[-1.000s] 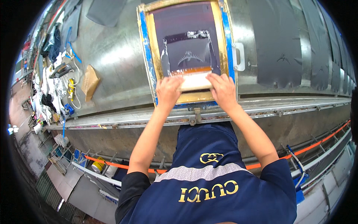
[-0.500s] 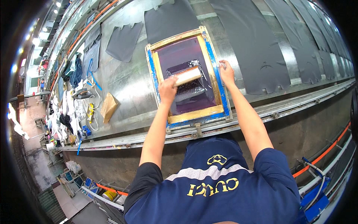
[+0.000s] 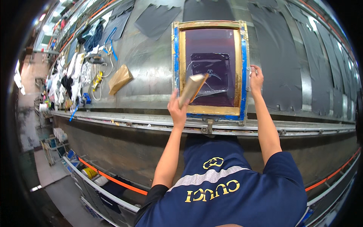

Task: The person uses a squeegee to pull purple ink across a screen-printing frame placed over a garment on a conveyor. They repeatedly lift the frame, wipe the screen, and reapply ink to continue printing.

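Over the grey metal table (image 3: 149, 56), the left hand (image 3: 177, 109) grasps a pale, orange-bladed squeegee (image 3: 192, 90) aslant above a blue-and-yellow rectangular screen frame (image 3: 213, 110), seemingly to clear its purple mesh (image 3: 211, 41), while the right hand (image 3: 256, 79) curls at the frame's right edge, perhaps steadying it, grip unclear.
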Tool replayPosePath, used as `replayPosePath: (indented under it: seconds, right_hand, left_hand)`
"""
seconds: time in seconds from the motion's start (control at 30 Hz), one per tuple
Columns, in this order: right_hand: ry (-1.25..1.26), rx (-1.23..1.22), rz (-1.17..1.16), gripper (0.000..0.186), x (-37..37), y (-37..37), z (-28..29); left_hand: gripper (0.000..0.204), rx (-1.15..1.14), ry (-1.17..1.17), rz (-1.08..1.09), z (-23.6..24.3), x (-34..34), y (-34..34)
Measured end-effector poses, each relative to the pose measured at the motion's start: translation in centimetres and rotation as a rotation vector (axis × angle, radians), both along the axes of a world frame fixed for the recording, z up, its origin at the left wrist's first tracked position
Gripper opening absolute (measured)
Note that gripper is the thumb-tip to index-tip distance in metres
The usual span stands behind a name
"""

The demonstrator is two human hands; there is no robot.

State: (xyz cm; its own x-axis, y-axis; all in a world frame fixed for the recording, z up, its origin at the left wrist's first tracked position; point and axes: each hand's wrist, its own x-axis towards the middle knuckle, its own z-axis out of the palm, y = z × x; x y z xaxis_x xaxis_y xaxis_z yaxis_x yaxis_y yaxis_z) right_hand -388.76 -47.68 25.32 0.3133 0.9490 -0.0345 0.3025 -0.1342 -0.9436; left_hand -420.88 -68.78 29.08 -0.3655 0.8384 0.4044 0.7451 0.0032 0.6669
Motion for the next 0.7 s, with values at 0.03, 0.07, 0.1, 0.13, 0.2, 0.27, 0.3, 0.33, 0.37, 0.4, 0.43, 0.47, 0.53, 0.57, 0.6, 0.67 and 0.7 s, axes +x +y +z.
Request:
replayPosePath:
  seconds: [0.03,0.07,0.1,0.13,0.2,0.27,0.3,0.33,0.37,0.4,0.43,0.47,0.53,0.57,0.6,0.67,0.7]
  right_hand:
    - [0.031,0.032,0.005,0.019,0.1,0.1,0.9]
    - [0.062,0.062,0.012,0.019,0.4,0.1,1.7]
    - [0.102,0.087,0.03,0.019,0.2,0.1,2.4]
    - [0.132,0.107,0.046,0.019,0.3,-0.2,3.3]
    - [0.202,0.156,0.093,0.019,-0.5,-0.2,6.2]
    - [0.157,0.159,0.104,0.019,-2.3,-0.4,10.6]
    - [0.194,0.119,0.136,0.023,-3.4,-1.0,13.4]
    - [0.225,0.127,0.156,0.028,-4.0,-1.5,14.5]
    - [0.218,0.13,0.167,0.032,-4.2,-2.2,15.6]
    - [0.19,0.163,0.177,0.035,-4.3,-3.1,17.3]
    - [0.219,0.192,0.157,0.036,-3.7,-4.6,18.0]
    - [0.246,0.225,0.204,0.038,-4.7,-6.3,19.3]
    - [0.299,0.15,0.055,0.042,-9.1,-10.7,24.0]
    - [0.424,0.137,0.123,0.044,-10.4,-11.8,25.5]
    - [0.488,0.16,0.201,0.046,-12.4,-12.3,26.9]
    - [0.602,0.181,0.337,0.048,-18.3,-13.9,29.5]
    - [0.714,0.171,0.358,0.049,-20.2,-15.1,30.0]
  left_hand:
    - [0.029,0.043,-0.039,0.063,-0.4,-1.2,0.9]
    - [0.032,0.054,-0.299,0.085,-1.5,-2.1,1.7]
    - [0.036,0.068,-0.552,0.113,-3.1,-3.5,2.2]
    - [0.04,0.04,-0.76,0.104,-3.8,-4.3,2.5]
    - [0.048,-0.032,-1.115,0.1,-4.1,-5.7,3.1]
    - [0.055,-0.081,-1.287,0.067,-3.7,-7.0,3.7]
    - [0.059,-0.082,-1.303,0.059,-3.4,-8.1,3.5]
    - [0.059,-0.116,-1.342,0.015,-3.2,-9.1,2.8]
    - [0.059,-0.144,-1.374,-0.024,-1.6,-9.8,1.8]
    - [0.059,-0.134,-1.341,-0.046,0.8,-10.0,0.6]
    - [0.06,-0.113,-1.297,-0.082,3.2,-11.5,-1.1]
    - [0.061,-0.058,-1.253,-0.148,4.9,-13.4,-3.0]
    - [0.064,0.037,-1.207,-0.22,10.4,-18.5,-6.1]
    - [0.065,0.075,-1.202,-0.248,13.3,-20.8,-8.1]
    - [0.065,0.105,-1.188,-0.283,15.7,-22.9,-10.5]
    - [0.064,0.237,-1.147,-0.203,19.1,-27.1,-15.8]
    - [0.063,0.244,-1.05,-0.186,22.8,-28.8,-17.7]
